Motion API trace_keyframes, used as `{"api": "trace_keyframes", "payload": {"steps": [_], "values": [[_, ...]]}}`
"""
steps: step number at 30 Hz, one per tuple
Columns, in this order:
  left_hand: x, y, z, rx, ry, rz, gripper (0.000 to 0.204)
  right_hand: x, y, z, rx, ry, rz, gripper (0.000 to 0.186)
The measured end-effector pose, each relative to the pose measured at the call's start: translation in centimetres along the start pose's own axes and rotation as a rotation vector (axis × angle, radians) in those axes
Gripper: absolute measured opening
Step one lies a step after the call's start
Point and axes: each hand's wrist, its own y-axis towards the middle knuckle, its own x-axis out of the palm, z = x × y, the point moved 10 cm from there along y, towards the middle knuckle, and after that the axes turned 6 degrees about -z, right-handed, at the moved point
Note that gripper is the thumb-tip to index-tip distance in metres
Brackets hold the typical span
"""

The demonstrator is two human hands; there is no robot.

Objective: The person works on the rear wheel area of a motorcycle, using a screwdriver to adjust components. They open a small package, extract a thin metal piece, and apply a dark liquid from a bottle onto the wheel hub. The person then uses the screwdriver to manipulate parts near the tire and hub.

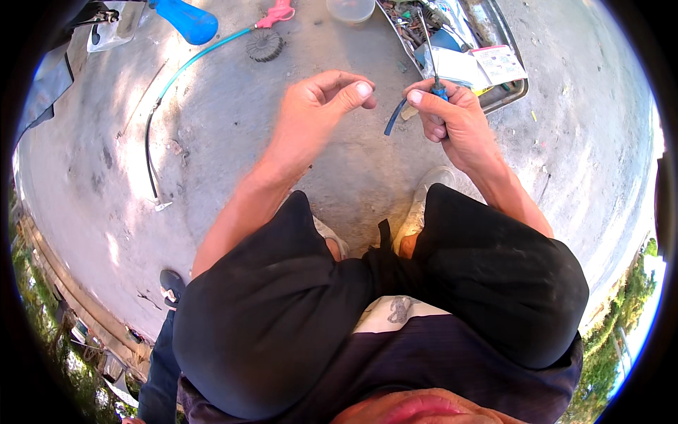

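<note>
My right hand (455,116) is closed round a screwdriver (439,90) with a blue handle, its thin shaft pointing away from me. A short dark blue strip (395,119), perhaps tubing, sticks out from between that hand's thumb and forefinger and hangs toward the left. To the left, and apart from it, my left hand (321,106) is raised with curled fingers and the thumb against the forefinger. Whatever may be in that pinch is hidden. Both hands are above the ground in front of my bent knees.
Beyond my right hand lies a metal tray (519,92) of small parts, papers and packets. A clear plastic tub (351,8) stands beside it. Farther left are a ribbed round part (264,46), a pink air gun (277,13) on a hose (201,55), and a blue object (187,21). Another person's foot (171,284) is at lower left.
</note>
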Motion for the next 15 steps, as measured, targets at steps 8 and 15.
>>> {"api": "trace_keyframes", "payload": {"steps": [8, 15], "values": [[2.6, 0.1, -0.6, 0.006, 0.072, -0.002, 0.029, 1.2, 0.1, 0.5, 0.033, -0.056, -0.026, 0.022], [0.7, -0.4, -0.8, -0.017, 0.088, 0.089, 0.019, 2.3, -0.4, 1.2, 0.065, -0.012, -0.110, 0.040]]}}
